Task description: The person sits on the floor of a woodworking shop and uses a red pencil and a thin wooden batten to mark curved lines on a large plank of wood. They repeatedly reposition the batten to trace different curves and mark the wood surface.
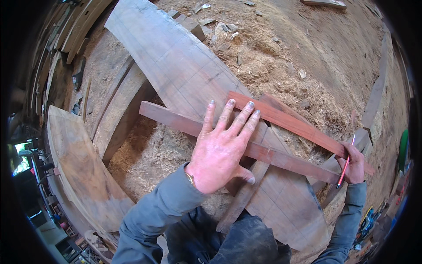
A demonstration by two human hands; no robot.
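"Where's the red strip?"

"The red strip slants across the wide board, its right end out past the board's edge. Nearer the wearer, a brown strip also crosses the board."

"And the left hand?"

"The left hand lies palm down over the brown strip, fingers straight and spread apart, gripping nothing. Its foremost fingertips reach the red strip's left end; whether they press on it, I cannot tell."

"The right?"

"The right hand is bent round at the red strip's right end, fingers curled, with a slim red pencil held in them, dark tip toward the wearer. How firmly it has the strip, I cannot tell."

"Farther out?"

"Dark lines cross the wide board. A pale slab lies to the left, planks are stacked at upper left, and shavings litter the ground."
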